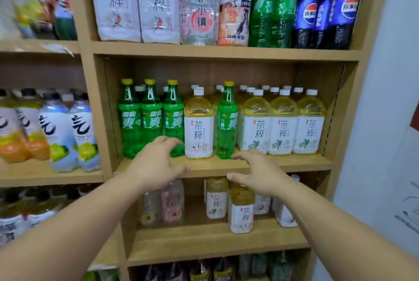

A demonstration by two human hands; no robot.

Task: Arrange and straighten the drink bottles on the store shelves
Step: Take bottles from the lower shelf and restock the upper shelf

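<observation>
Drink bottles (198, 126) near shelf edge (294, 164), left hand (156, 162) and right hand (258, 174) in front, grips spread, empty

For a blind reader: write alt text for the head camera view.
Left hand and right hand, both empty, fingers spread, reach toward the middle shelf. In its front row a tea bottle and a green soda bottle stand between three green sodas at left and three teas at right.

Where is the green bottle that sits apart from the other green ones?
Head view, middle shelf, front row: the stray green bottle stands between two tea bottles, just beyond the right hand.
</observation>
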